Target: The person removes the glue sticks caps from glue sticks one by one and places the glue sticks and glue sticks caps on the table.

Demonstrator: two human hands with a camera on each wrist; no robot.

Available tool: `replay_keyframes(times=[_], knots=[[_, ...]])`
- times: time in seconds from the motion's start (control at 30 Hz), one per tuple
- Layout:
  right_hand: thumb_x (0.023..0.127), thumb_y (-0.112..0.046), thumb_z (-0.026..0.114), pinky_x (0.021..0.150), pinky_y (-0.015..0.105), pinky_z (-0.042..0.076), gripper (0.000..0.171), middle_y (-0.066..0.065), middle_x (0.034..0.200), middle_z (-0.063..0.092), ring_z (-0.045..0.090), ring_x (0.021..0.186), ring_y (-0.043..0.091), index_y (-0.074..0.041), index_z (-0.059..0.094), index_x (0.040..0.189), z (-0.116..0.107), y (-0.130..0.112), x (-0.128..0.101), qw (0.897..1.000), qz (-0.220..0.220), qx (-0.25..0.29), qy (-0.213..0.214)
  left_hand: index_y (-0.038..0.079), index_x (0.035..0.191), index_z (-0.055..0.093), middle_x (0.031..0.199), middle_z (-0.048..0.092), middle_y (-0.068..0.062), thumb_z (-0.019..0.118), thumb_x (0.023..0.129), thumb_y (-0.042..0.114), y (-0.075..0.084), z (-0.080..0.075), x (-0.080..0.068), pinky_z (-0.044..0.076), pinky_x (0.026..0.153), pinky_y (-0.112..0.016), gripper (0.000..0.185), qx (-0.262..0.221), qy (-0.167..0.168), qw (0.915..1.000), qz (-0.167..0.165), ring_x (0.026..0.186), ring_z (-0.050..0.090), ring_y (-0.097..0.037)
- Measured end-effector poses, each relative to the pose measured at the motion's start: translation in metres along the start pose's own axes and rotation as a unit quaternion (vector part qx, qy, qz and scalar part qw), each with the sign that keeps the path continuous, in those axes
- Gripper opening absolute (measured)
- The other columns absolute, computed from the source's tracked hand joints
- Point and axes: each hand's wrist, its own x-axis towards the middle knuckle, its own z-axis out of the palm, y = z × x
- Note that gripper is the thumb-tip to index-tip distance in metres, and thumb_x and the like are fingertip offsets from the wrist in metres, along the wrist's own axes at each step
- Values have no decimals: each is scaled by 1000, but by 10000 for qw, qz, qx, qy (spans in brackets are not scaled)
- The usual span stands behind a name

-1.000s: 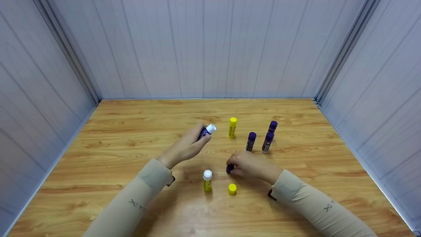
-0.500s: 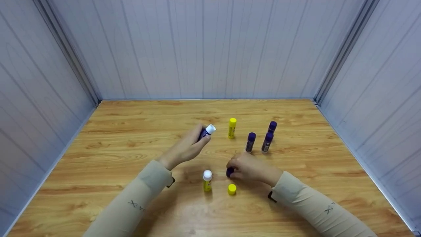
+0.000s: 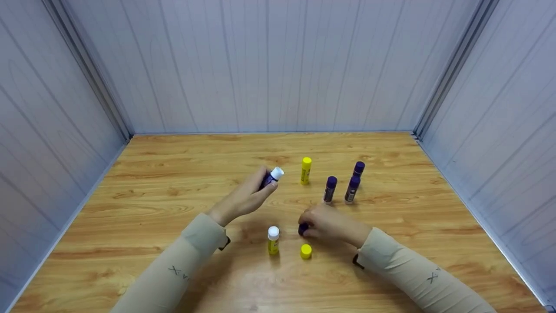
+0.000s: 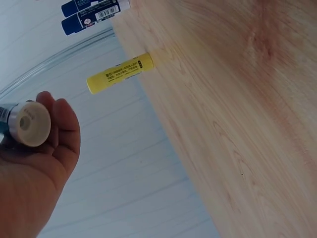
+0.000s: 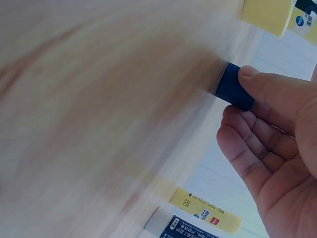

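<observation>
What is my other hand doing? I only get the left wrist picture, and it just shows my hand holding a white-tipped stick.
Observer: Your right hand pinches a dark blue cap against the table.
Operator: Is there other stuff near it?
Observer: Yes, a loose yellow cap lies just in front of it.
Operator: Anything else?
Observer: An uncapped yellow glue stick with a white tip stands upright beside that cap.
</observation>
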Motion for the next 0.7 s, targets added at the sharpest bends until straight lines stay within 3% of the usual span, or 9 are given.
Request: replay_keyframes(times=[0.37, 0.5, 0.7], knots=[[99, -17, 82, 81, 34, 61, 13, 5, 101, 80, 72, 89, 17, -9, 82, 109, 0, -1, 2, 9999, 140, 48, 44, 11, 119, 68, 101, 68, -4, 69, 108, 25, -11, -4, 1, 53, 76, -31, 17, 177, -255, 9995, 50, 88, 61, -19], [99, -18, 82, 81, 34, 61, 13, 4, 100, 80, 71, 88, 15, -9, 82, 108, 0, -2, 1, 9998, 170, 74, 48, 11, 114, 71, 102, 73, -4, 76, 104, 22, -12, -3, 0, 59, 81, -34, 16, 131, -486, 9985, -200, 92, 69, -17], [99, -17, 81, 80, 33, 60, 11, 4, 98, 80, 70, 85, 14, -9, 81, 106, 2, -3, 0, 9998, 71, 98, 183, 12, 105, 72, 101, 76, -1, 85, 97, 18, -16, 0, -3, 61, 87, -38, 16, 384, -731, 9957, -432, 92, 71, -15]])
